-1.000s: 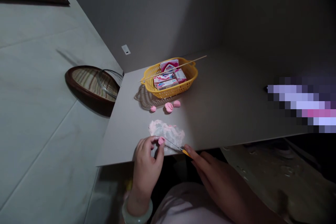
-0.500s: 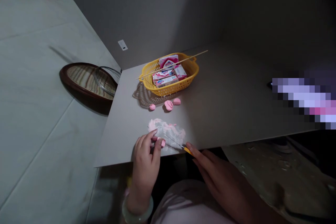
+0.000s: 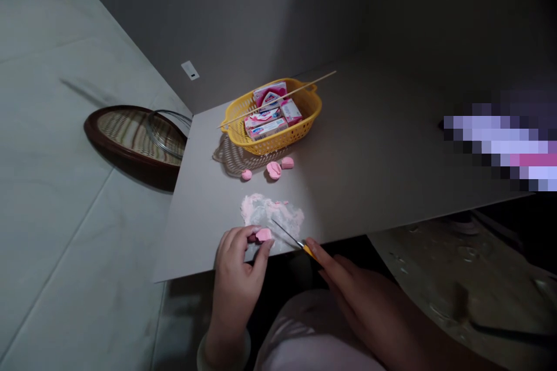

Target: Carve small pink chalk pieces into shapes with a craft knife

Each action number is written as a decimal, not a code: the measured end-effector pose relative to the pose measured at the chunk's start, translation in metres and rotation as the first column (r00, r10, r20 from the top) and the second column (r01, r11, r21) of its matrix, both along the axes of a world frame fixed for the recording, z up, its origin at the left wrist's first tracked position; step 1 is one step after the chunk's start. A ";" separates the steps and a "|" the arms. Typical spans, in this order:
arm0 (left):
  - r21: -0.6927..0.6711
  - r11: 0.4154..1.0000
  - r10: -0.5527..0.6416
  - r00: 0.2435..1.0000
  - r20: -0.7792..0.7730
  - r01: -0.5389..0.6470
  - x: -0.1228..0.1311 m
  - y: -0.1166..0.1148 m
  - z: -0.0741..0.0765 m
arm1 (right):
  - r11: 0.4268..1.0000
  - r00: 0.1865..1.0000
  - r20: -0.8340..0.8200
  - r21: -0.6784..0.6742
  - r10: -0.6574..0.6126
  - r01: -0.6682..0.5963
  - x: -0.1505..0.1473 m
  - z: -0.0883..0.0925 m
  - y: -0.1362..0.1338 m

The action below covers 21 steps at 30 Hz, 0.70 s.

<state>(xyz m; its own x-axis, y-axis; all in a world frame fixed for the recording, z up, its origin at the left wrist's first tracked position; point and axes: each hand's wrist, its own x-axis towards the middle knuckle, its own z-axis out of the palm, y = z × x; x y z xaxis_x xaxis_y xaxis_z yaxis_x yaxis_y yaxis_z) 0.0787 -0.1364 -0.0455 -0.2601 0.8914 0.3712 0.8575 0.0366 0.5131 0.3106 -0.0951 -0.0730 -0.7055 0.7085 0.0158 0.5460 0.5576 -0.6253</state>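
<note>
Between the thumb and fingers of my left hand (image 3: 238, 264) is a small carved piece of pink soap (image 3: 263, 235), held just over the table's front edge. My right hand (image 3: 348, 284) is closed around the yellow handle of a thin-bladed knife (image 3: 308, 250). Its blade points up and left, a little to the right of the soap and apart from it. Pink and white soap shavings (image 3: 261, 207) lie spread beneath the blade. Farther back sit a rounded soap lump (image 3: 246, 175), a carved soap piece (image 3: 274, 170) and a blocky soap piece (image 3: 288, 163).
A yellow basket (image 3: 285, 146) with several pink-and-white soap boxes (image 3: 270, 127) stands behind the soap pieces. A thin wooden stick (image 3: 300, 90) lies across its rim. Left of the grey table (image 3: 191, 232) is a wood-rimmed woven seat (image 3: 130, 127) with coiled wire. A blurred-out patch (image 3: 505, 139) is at far right.
My left fingers have turned the soap piece, so more of it shows. The knife blade has come away from it slightly. The whole view has shifted a little, with the scene moving left.
</note>
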 end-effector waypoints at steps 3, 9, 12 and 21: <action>-0.002 1.000 -0.022 1.000 0.006 0.022 -0.001 0.000 0.002 | 0.999 0.999 0.030 -0.013 0.040 -0.039 -0.004 0.002 0.000; -0.010 1.000 -0.029 1.000 0.001 0.029 -0.002 0.003 0.002 | 0.991 0.998 0.028 -0.122 0.052 -0.049 -0.009 0.007 0.003; 0.006 1.000 0.026 0.999 0.027 -0.026 -0.002 0.006 0.001 | 0.988 0.999 -0.002 -0.149 0.043 -0.043 -0.009 0.005 0.004; -0.027 0.997 0.070 0.997 0.023 -0.069 -0.001 0.012 0.002 | 0.997 0.998 -0.051 -0.073 -0.028 0.024 -0.008 -0.001 0.005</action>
